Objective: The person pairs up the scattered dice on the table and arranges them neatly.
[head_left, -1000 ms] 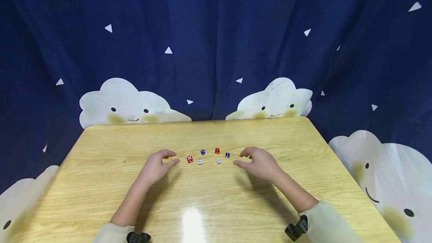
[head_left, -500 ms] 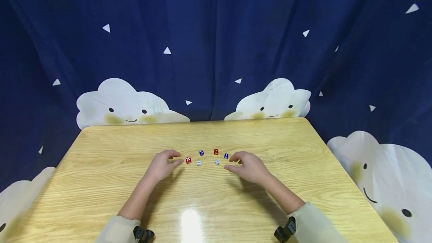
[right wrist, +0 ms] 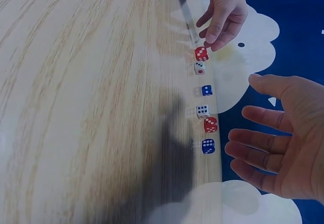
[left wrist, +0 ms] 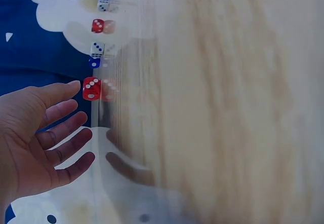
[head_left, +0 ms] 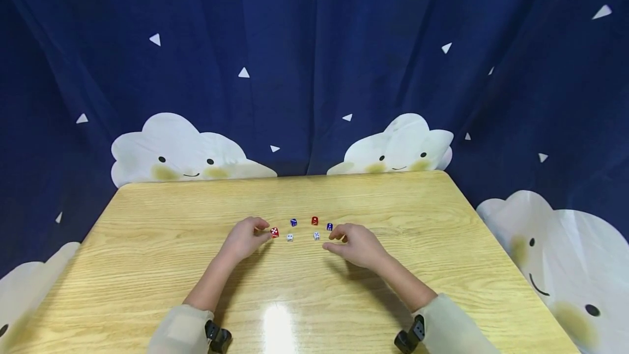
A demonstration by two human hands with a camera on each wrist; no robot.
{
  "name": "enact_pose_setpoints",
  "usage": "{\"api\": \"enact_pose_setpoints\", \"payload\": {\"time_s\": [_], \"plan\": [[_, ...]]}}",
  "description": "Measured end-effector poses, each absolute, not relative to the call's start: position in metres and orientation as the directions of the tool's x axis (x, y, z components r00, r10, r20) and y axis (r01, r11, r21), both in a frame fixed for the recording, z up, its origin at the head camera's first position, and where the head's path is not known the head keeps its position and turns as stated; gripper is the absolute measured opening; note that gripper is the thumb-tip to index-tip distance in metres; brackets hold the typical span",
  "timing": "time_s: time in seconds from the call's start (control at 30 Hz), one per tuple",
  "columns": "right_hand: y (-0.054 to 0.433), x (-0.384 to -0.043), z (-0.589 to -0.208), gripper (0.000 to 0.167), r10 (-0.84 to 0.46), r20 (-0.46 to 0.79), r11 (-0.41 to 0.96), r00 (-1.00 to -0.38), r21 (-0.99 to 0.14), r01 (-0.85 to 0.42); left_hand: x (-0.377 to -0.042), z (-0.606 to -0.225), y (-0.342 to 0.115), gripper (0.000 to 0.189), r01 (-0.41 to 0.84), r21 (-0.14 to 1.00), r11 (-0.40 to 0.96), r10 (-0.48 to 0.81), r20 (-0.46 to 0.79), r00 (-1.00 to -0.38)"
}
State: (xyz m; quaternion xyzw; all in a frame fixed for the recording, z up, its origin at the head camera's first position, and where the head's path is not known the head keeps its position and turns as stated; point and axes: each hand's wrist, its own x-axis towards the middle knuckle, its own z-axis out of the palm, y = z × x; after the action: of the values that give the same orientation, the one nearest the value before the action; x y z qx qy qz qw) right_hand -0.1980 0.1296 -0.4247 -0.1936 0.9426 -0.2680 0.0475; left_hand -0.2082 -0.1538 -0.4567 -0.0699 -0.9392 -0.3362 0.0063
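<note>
- Landmark: the left red die [head_left: 274,232], resting on the wood-grain tabletop [head_left: 123,266], left of the other five dice as the head view shows them.
- The left hand [head_left: 245,237] is just left of the left red die, released, fingers loosely bent, thumb tip right beside it; whether skin touches the die I cannot tell.
- The near white die [head_left: 290,237] sits just right of the left red die, slightly toward the person.
- The near blue die [head_left: 293,222] is right of the left red die and farther from the person.
- The far red die [head_left: 315,221] lies farther right of the left red die, also set back.
- The far white die [head_left: 316,236] is well right of the left red die, a little toward the person.
- The far blue die [head_left: 330,226] is the one farthest right of the left red die.
- The right hand [head_left: 361,245] is well right of the left red die, beyond the far blue die, released, fingers relaxed and apart in the right wrist view.
- Behind the left red die, past the tabletop, hangs a navy curtain [head_left: 196,15] with white triangles and printed clouds [head_left: 177,141].
</note>
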Motion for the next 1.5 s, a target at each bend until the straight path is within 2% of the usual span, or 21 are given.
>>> {"api": "enact_pose_setpoints", "payload": {"time_s": [0.3, 0.57, 0.73, 1.5], "plan": [[0.133, -0.200, -0.427, 0.023, -0.396, 0.021, 0.780, -0.918, -0.520, -0.348, -0.214, -0.459, -0.146, 0.031, 0.136, 0.620, 0.772, 0.144, 0.037, -0.989], [0.130, -0.202, -0.429, 0.024, -0.423, 0.015, 0.764, -0.906, -0.532, -0.365, -0.214, -0.461, -0.143, 0.023, 0.144, 0.592, 0.793, 0.158, 0.029, -0.987], [0.130, -0.203, -0.429, 0.022, -0.418, 0.020, 0.758, -0.908, -0.543, -0.361, -0.214, -0.462, -0.144, 0.016, 0.142, 0.599, 0.788, 0.152, 0.033, -0.988], [0.131, -0.204, -0.434, 0.017, -0.418, 0.032, 0.757, -0.908, -0.540, -0.368, -0.196, -0.454, -0.122, 0.015, 0.180, 0.650, 0.738, 0.192, 0.053, -0.980]]}}
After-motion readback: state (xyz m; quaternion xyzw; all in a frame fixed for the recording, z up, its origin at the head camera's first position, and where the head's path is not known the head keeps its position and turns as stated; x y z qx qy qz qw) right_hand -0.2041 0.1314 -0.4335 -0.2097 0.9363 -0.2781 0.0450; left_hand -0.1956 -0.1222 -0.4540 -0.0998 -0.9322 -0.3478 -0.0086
